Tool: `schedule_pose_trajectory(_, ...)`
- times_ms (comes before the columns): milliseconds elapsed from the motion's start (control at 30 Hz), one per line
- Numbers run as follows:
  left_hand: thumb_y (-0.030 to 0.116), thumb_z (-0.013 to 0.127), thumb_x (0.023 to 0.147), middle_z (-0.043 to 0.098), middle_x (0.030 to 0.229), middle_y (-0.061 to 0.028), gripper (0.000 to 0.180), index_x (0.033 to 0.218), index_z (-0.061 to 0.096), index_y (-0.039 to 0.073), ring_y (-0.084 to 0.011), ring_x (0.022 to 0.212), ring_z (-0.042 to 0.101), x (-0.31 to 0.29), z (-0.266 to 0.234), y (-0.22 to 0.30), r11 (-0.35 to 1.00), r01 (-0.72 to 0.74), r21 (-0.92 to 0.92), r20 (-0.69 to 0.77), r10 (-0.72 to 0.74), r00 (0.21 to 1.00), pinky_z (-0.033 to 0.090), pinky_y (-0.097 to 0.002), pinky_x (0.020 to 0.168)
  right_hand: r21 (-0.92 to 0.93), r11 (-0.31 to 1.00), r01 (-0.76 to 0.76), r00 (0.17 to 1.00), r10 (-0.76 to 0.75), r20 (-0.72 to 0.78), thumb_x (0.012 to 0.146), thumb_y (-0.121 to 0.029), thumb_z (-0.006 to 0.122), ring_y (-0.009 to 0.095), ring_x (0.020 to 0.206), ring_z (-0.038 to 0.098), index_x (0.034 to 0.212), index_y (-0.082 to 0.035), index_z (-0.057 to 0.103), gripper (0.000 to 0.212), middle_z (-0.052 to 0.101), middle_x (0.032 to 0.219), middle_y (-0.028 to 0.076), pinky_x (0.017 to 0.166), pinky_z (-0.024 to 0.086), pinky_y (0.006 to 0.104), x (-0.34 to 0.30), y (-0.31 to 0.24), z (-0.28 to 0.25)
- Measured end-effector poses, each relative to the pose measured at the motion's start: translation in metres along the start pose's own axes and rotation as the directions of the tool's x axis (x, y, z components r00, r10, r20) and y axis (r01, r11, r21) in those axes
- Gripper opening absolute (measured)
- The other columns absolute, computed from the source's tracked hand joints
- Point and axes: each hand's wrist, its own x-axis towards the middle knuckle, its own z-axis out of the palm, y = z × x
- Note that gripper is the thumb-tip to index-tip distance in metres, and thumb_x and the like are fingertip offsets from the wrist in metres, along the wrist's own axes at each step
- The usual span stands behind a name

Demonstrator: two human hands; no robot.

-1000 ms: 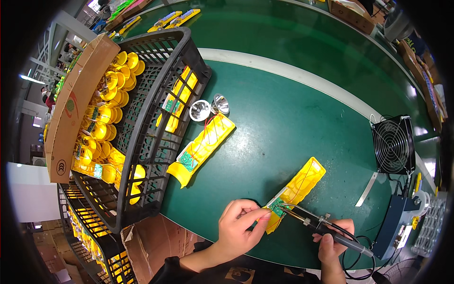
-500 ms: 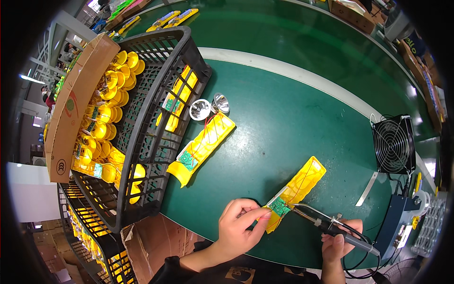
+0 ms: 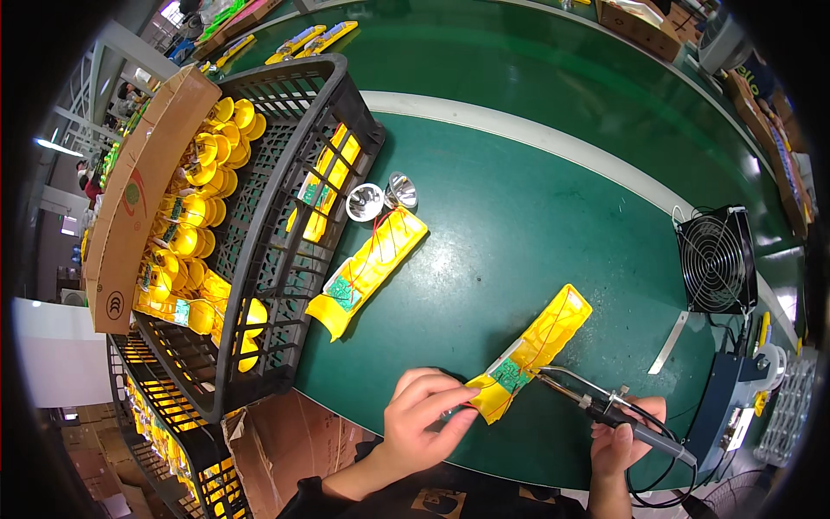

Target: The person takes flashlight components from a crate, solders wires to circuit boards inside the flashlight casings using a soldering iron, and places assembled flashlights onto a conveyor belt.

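My right hand [image 3: 624, 437] grips a soldering iron [image 3: 635, 424] that has a thin metal feed tube beside its shaft. Its tip reaches the right edge of a green circuit board [image 3: 511, 375] in a yellow plastic housing [image 3: 553, 327]. The housing lies slanted on the bench, with thin red and dark wires running along it. At the housing's lower left end my left hand [image 3: 428, 419] is closed in a pinch, and a bit of red wire shows at its fingertips. A second yellow housing [image 3: 380, 259] with wires lies farther left, beside two silver reflector cups [image 3: 365, 202].
A black plastic crate [image 3: 259, 251] at the left holds yellow housings, with a cardboard piece [image 3: 147, 199] along its side. To the right stand a black fan [image 3: 716, 259] and a dark blue box-shaped device [image 3: 726, 402]. A pale strip [image 3: 668, 343] lies on the green bench [image 3: 467, 164].
My left hand has drawn back slightly left and down from the circuit board, uncovering the housing's lower end. The soldering iron stays at the board's right edge, almost unmoved.
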Motion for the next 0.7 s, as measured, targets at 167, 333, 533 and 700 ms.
schedule_pose_trajectory(167, 0.003, 0.067, 0.065, 0.057, 0.075, -0.0042, 0.018, 0.083, 0.066, 0.006, -0.021, 0.074, 0.052, -0.002, -0.001, -0.006, 0.996, -0.064, 0.065, 0.026, 0.062, 0.998, 0.042, -0.0351, 0.075, -0.023, 1.0, 0.014, 1.0, -0.014, -0.008, 0.076, -0.035, 0.062, 0.009, 0.04, 0.044, 0.085, -0.002, 0.037, 0.042, 0.047, 0.059, 0.006, 0.038, 0.037, 0.017, -0.001, -0.001, -0.001)
schedule_pose_trajectory(333, 0.008, 0.071, 0.063, 0.055, 0.072, -0.0007, 0.016, 0.078, 0.068, 0.01, -0.0188, 0.074, 0.052, -0.005, 0.009, -0.004, 0.989, -0.059, 0.132, -0.051, 0.067, 0.996, 0.042, -0.0356, 0.076, 0.01, 1.0, -0.003, 0.998, 0.002, 0.068, 0.078, -0.032, 0.06, 0.009, 0.046, 0.048, 0.089, -0.001, 0.038, 0.04, 0.05, 0.062, 0.008, 0.041, 0.04, 0.0176, -0.002, -0.003, -0.003)
schedule_pose_trajectory(533, 0.009, 0.075, 0.058, 0.048, 0.068, 0.0017, 0.019, 0.075, 0.068, 0.013, -0.0167, 0.068, 0.047, 0.002, 0.022, 0.0, 0.974, -0.048, 0.223, -0.129, 0.078, 0.989, 0.042, -0.0355, 0.073, 0.045, 0.999, 0.002, 0.994, -0.007, 0.112, 0.079, -0.028, 0.061, 0.009, 0.047, 0.048, 0.089, -0.001, 0.038, 0.036, 0.049, 0.062, 0.008, 0.043, 0.041, 0.0182, -0.002, 0.003, -0.004)
schedule_pose_trajectory(700, 0.009, 0.075, 0.056, 0.042, 0.067, 0.0015, 0.019, 0.073, 0.067, 0.014, -0.0161, 0.066, 0.044, 0.003, 0.022, -0.002, 0.969, -0.063, 0.24, -0.08, 0.085, 0.993, 0.04, -0.0352, 0.069, 0.054, 0.999, -0.001, 0.989, -0.007, 0.147, 0.079, -0.024, 0.06, 0.009, 0.047, 0.048, 0.089, -0.001, 0.038, 0.034, 0.049, 0.062, 0.008, 0.044, 0.041, 0.019, -0.003, 0.002, -0.003)
